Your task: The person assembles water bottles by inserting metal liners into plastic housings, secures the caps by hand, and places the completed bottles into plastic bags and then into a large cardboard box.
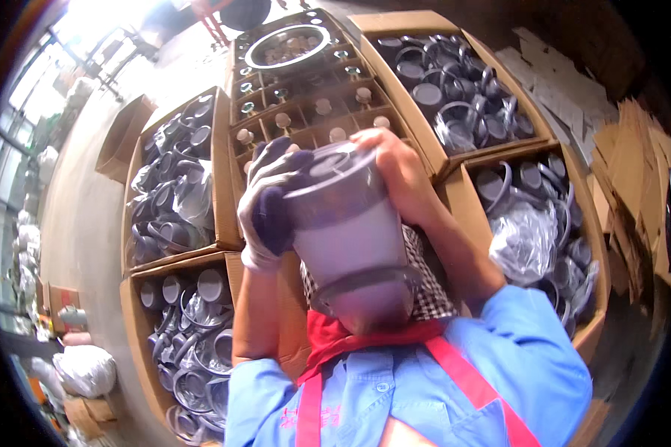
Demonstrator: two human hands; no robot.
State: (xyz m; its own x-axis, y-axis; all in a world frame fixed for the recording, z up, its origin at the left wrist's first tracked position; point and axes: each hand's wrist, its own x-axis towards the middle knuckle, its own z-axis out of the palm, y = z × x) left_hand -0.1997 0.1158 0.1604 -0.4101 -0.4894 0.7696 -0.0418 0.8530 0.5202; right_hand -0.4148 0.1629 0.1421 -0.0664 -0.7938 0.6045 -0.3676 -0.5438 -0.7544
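Note:
Before my chest I hold a pale, see-through jar with a dark grey lid at its upper end. A dark grey band circles its lower part. My left hand, in a white and navy work glove, closes around the left side of the lid. My bare right hand grips the lid's right side, its fingers curled over the rim. Just beyond is a divided carton whose cells hold several upright pieces with round, knob-like tops. The jar is slightly blurred.
Cartons of dark grey lids and ring-shaped handles, some in clear plastic, stand at the left, lower left, upper right and right. A large pale-edged ring lies atop the divided carton. Torn cardboard is stacked far right.

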